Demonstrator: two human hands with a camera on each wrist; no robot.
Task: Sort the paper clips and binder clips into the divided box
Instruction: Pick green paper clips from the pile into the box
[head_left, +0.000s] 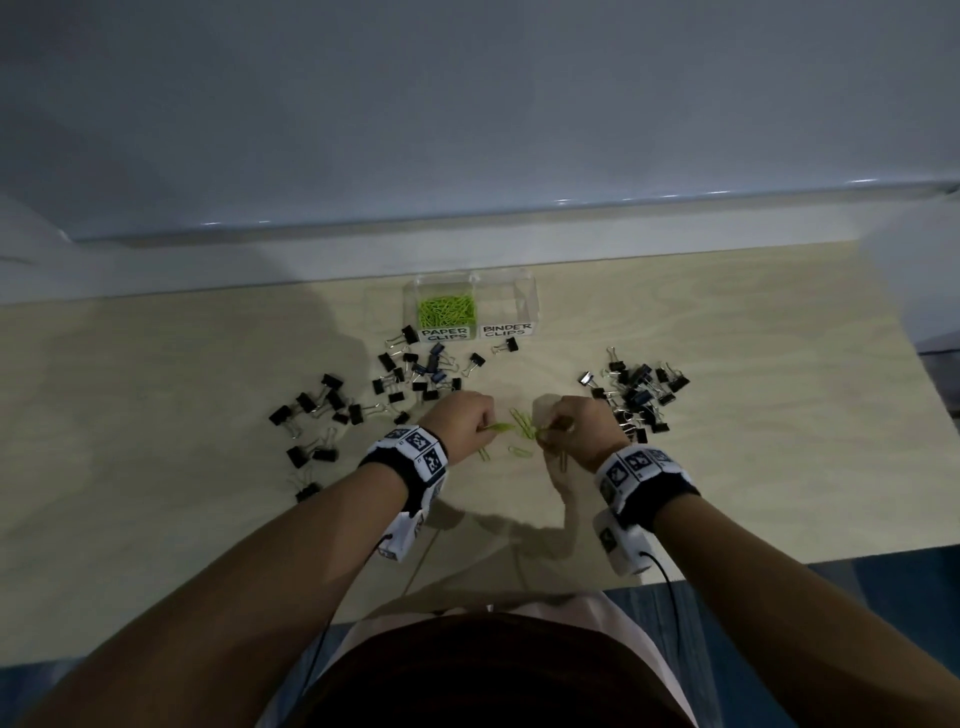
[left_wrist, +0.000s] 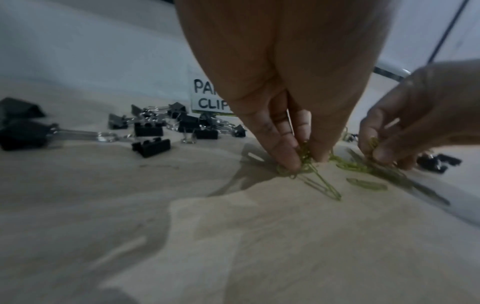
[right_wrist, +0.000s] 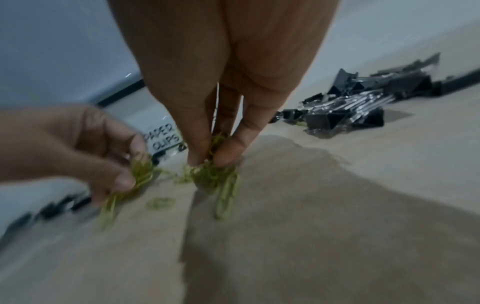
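- right now my left hand (head_left: 464, 422) pinches a small bunch of green paper clips (head_left: 496, 428) between thumb and fingertips (left_wrist: 291, 162), low over the table (head_left: 182, 509).
- my right hand (head_left: 576, 427) pinches its own bunch of paper clips (right_wrist: 215, 179) the same way, fingers (right_wrist: 228, 154) pressed together around the tangled wire.
- a few loose clips (head_left: 521, 451) lie flat on the table between the two hands.
- the divided box (head_left: 524, 299) is clear plastic, standing at the far side of the table; its left half, labelled "paper clips", holds a heap of green clips (head_left: 447, 310); the right half is labelled "binder clips".
- black binder clips with silver handles lie in three loose groups: one to my left (head_left: 317, 415), one just in front of the box (head_left: 421, 374), one to my right (head_left: 636, 395), close beside my right hand.
- both wrist views are blurred, so i cannot count the clips in either pinch.
- in the left wrist view my palm covers part of the label (left_wrist: 207, 96); in the right wrist view it is partly hidden behind my fingers.
- through the clear walls i cannot make out anything in the right half of the box.
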